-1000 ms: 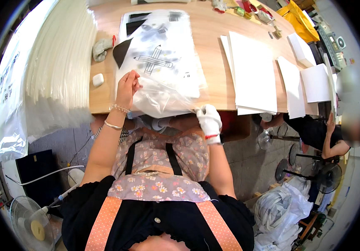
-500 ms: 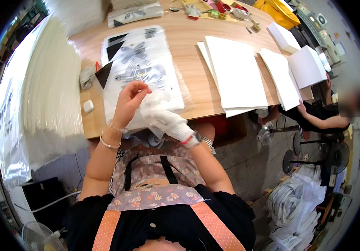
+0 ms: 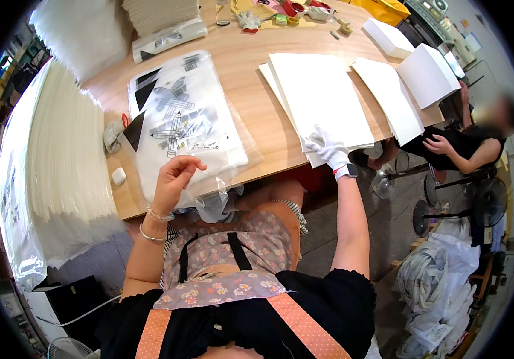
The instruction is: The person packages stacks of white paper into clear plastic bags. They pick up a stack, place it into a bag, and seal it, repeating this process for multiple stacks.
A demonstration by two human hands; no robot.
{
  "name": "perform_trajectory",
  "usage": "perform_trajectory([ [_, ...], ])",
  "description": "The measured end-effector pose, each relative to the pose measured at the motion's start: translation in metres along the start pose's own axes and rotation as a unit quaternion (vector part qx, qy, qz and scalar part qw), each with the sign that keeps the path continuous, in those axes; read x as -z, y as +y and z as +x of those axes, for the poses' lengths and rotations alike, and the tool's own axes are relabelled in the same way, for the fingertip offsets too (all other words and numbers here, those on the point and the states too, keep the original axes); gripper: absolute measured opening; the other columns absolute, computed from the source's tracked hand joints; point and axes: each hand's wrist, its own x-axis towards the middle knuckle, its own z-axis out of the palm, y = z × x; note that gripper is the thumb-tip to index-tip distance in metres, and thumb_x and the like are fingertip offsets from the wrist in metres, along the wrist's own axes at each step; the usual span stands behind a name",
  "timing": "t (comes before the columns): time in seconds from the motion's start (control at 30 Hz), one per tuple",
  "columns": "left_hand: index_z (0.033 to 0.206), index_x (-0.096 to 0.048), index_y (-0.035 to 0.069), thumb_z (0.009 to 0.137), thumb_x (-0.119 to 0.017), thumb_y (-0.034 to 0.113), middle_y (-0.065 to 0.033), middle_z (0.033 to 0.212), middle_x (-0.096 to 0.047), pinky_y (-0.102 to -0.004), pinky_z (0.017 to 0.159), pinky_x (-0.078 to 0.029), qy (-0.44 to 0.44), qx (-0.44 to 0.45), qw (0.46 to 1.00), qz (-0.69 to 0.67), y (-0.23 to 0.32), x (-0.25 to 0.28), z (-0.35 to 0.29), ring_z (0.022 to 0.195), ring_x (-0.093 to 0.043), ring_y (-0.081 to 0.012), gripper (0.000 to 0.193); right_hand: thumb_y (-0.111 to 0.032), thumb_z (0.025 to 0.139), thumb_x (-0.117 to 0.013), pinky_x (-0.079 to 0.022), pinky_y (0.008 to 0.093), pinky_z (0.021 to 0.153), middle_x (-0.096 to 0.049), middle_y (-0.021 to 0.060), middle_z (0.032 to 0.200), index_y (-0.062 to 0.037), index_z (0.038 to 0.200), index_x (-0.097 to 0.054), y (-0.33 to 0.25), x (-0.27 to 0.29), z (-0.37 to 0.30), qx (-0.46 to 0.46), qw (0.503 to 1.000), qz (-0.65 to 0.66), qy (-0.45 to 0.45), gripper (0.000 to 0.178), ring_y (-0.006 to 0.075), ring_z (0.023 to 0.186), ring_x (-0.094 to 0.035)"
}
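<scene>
My left hand (image 3: 176, 178), bare, is over the near edge of a stack of clear printed plastic bags (image 3: 218, 128). Its thumb and fingers are drawn together, and whatever may be between them is too thin to make out. Line drawings and a dark corner show on the top bag, and loose clear film hangs past the table edge beside this hand. Off to the right, my right hand (image 3: 330, 151) wears a white glove with a dark watch at the wrist. Its fingers are spread over the near edge of a stack of white sheets (image 3: 322, 90), touching it.
Tall piles of clear bags (image 3: 59, 155) line the left. A white case (image 3: 119, 176) and crumpled grey cloth (image 3: 112, 136) lie beside the printed bags. More white sheets (image 3: 388, 96) and white blocks (image 3: 429, 75) stand right, near a seated person (image 3: 472, 149). Tape rolls (image 3: 293, 11) lie at the back.
My gloved right hand has moved right, from beside my left hand to the white sheets. My left hand has come down toward the bags' near edge. The view has shifted slightly.
</scene>
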Motion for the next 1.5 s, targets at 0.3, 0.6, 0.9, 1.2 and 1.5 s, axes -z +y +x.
perform_trajectory([
  [0.3,0.126,-0.044,0.004,0.094,-0.041,0.026,-0.0042,0.118,-0.054,-0.0223,0.073,-0.043,-0.143,0.115,0.983,-0.017,-0.059,-0.06,0.022,0.073,-0.048,-0.0065,0.039,-0.027,0.086,-0.053,-0.049,0.0352,0.057,-0.062,0.0135,0.081,-0.0099,0.091,-0.063,-0.09,-0.043,-0.045,0.169,0.903,-0.355,0.171,0.02,0.0277,0.063,-0.06],
  [0.6,0.122,-0.041,-0.006,0.074,-0.047,0.005,-0.0131,0.112,-0.054,-0.0308,0.09,-0.041,-0.145,0.222,0.957,-0.121,-0.03,-0.047,-0.01,0.104,-0.051,-0.02,0.05,-0.028,0.09,-0.049,-0.052,0.0294,0.058,-0.062,0.0123,0.089,-0.001,0.102,-0.054,-0.084,-0.072,-0.156,-0.029,0.965,0.26,-0.006,0.03,0.0196,0.071,-0.061],
  [0.9,0.109,-0.047,-0.012,0.077,-0.055,0.024,-0.0274,0.111,-0.048,-0.0432,0.064,-0.045,-0.066,-0.154,0.679,0.714,-0.107,-0.13,-0.069,0.075,-0.057,-0.0315,0.049,-0.017,0.092,-0.049,-0.044,0.0308,0.082,-0.053,0.0086,0.109,0.0011,0.117,-0.046,-0.124,-0.177,-0.171,-0.131,0.895,0.423,0.056,0.031,0.0172,0.097,-0.051],
  [1.2,0.102,-0.059,0.005,0.089,-0.047,0.009,0.0,0.095,-0.06,-0.019,0.077,-0.041,0.034,-0.021,0.999,-0.028,-0.017,0.0,-0.008,0.085,-0.05,-0.0044,0.018,-0.005,0.086,-0.05,-0.047,0.0263,0.071,-0.06,0.0078,0.094,0.0043,0.104,-0.051,-0.13,-0.122,-0.175,-0.002,0.967,0.223,0.122,0.02,0.0133,0.08,-0.057],
  [1.5,0.121,-0.05,0.005,0.087,-0.05,0.008,-0.0036,0.104,-0.062,-0.0263,0.078,-0.045,0.062,0.006,0.991,-0.117,-0.034,0.078,0.043,0.083,-0.057,-0.0083,0.034,-0.01,0.074,-0.056,-0.051,0.0406,0.061,-0.062,0.0105,0.102,-0.0243,0.109,-0.058,-0.156,-0.087,-0.181,0.209,0.905,-0.368,-0.048,0.038,0.032,0.071,-0.062],
])
